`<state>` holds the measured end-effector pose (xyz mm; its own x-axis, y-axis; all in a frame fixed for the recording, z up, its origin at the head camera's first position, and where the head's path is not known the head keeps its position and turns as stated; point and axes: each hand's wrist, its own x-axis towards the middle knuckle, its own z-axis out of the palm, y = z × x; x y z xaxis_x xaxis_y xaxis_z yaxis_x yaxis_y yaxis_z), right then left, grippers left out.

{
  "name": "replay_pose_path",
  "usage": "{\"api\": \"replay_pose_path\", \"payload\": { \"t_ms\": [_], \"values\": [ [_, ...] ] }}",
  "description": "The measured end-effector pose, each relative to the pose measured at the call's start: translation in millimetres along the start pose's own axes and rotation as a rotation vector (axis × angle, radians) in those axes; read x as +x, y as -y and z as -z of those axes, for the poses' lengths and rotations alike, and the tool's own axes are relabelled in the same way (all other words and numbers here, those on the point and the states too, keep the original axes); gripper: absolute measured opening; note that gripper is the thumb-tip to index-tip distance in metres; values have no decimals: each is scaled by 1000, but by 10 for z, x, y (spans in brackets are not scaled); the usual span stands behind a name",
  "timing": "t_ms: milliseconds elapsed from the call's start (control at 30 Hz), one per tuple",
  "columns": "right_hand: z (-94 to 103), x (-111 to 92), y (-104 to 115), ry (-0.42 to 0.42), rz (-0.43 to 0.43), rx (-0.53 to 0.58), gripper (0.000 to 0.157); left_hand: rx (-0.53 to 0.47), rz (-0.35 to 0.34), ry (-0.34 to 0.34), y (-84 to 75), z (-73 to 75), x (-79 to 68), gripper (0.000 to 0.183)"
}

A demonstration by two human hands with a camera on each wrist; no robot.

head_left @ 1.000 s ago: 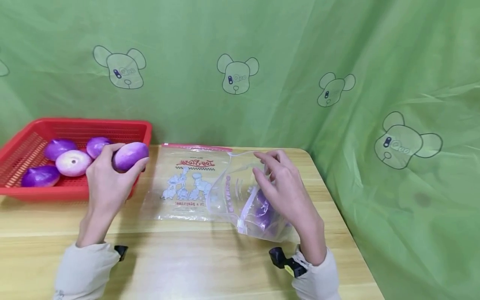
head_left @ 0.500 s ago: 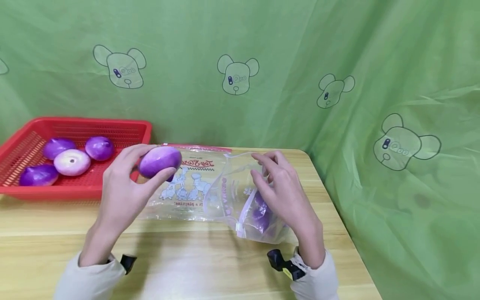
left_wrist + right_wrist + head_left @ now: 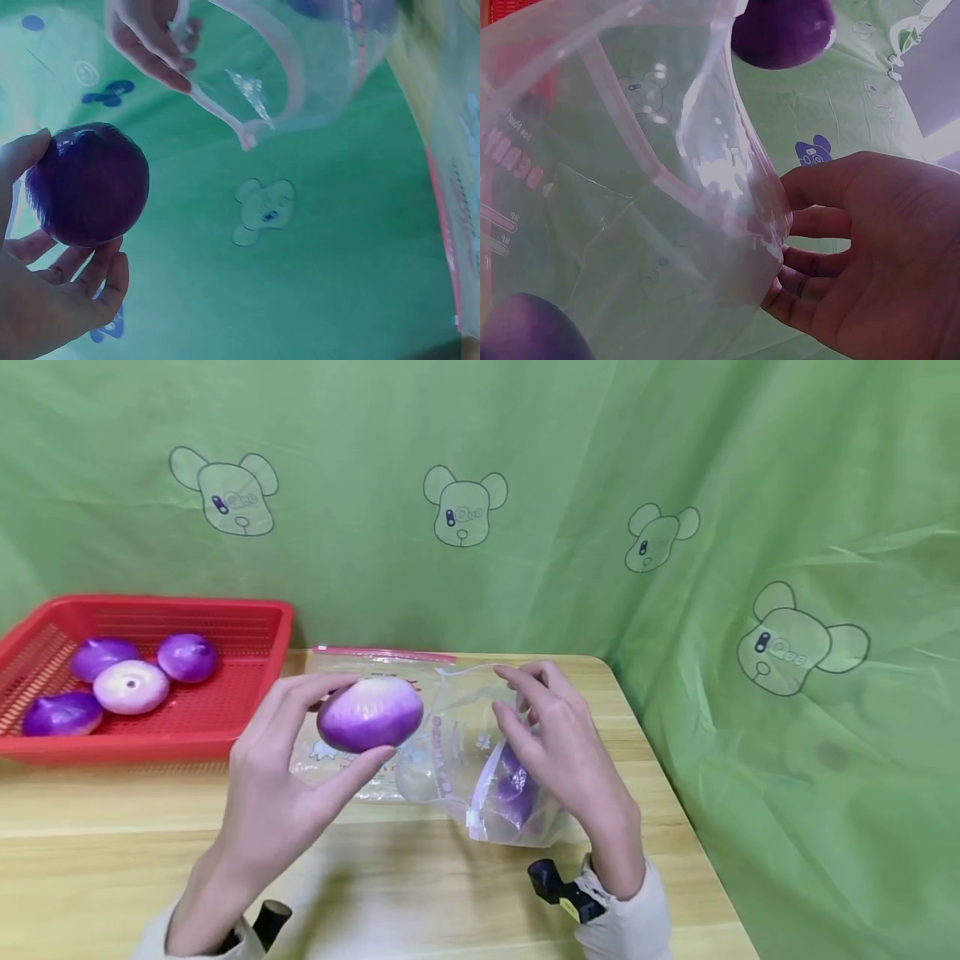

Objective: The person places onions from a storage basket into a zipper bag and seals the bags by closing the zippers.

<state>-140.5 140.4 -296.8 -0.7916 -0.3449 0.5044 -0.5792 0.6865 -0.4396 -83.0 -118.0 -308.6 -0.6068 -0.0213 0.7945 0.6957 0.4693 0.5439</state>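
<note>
My left hand (image 3: 273, 789) grips a purple onion (image 3: 371, 715) between thumb and fingers, above the table and left of a clear zip bag (image 3: 461, 752). In the left wrist view the onion (image 3: 88, 186) looks dark and round, held at its sides. With its fingertips my right hand (image 3: 573, 756) pinches the mouth edge of the bag, which gapes open toward the left. Its grip on the film also shows in the right wrist view, where the hand (image 3: 877, 247) is at the right. Inside the bag lies purple onion (image 3: 516, 793), partly covered by creased plastic.
A red basket (image 3: 258, 610) holding several purple onions stands at the left. Flat on the wooden table (image 3: 97, 852) is another clear bag with a pink zip (image 3: 382, 653), partly hidden behind the held onion. Green cloth (image 3: 360, 552) hangs behind and at the right.
My left hand has carried the onion from the red basket's right edge rightward and nearer, toward the bag mouth. The right hand keeps its hold on the bag almost unmoved.
</note>
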Motion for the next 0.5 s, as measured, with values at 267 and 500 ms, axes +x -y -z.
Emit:
{"api": "replay_pose_path", "payload": {
  "t_ms": [267, 500],
  "values": [
    [-3, 13, 26, 9, 8, 9, 41, -41, -148, 50, -68, -156, -57, 57],
    [5, -5, 26, -2, 16, 1, 40, -72, -107, 230, 78, -379, -209, 54]
  ]
}}
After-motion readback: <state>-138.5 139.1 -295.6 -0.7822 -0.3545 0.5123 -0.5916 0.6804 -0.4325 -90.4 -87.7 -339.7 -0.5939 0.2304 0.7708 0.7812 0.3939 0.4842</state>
